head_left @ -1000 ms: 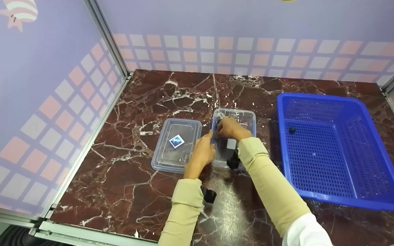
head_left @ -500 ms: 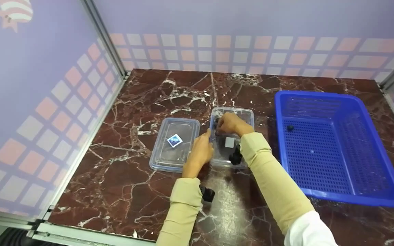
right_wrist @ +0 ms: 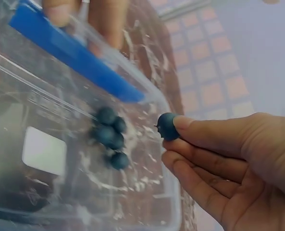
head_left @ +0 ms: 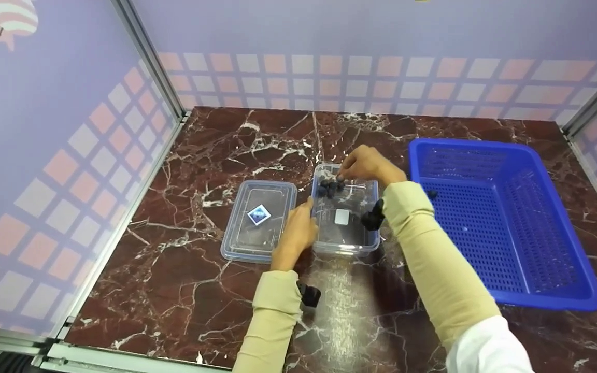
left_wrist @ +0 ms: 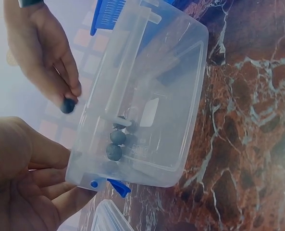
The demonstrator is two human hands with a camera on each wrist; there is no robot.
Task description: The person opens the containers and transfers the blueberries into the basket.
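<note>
In the right wrist view, a dark blueberry (right_wrist: 167,126) is pinched between the thumb and fingers of my right hand (right_wrist: 229,163). That hand (head_left: 368,165) hovers over the far right part of a clear plastic container (head_left: 347,247). Several blueberries (head_left: 329,189) lie clustered inside toward its far left corner; a white label (head_left: 342,216) shows near its middle. My left hand (head_left: 298,230) grips the container's left rim near the blue latch (right_wrist: 75,57), its thumb and fingers on either side of the wall in the left wrist view.
A clear lid (head_left: 249,246) with a blue diamond sticker lies left of the container. At the right stands a blue perforated basket (head_left: 570,223), with one blueberry (head_left: 431,194) visible near its left wall. Patterned panels (head_left: 329,77) border the marbled tabletop (head_left: 174,290).
My right hand has lifted from inside the container and moved up and right, uncovering the blueberries there. The left hand keeps its grip on the rim. The head view has shifted slightly.
</note>
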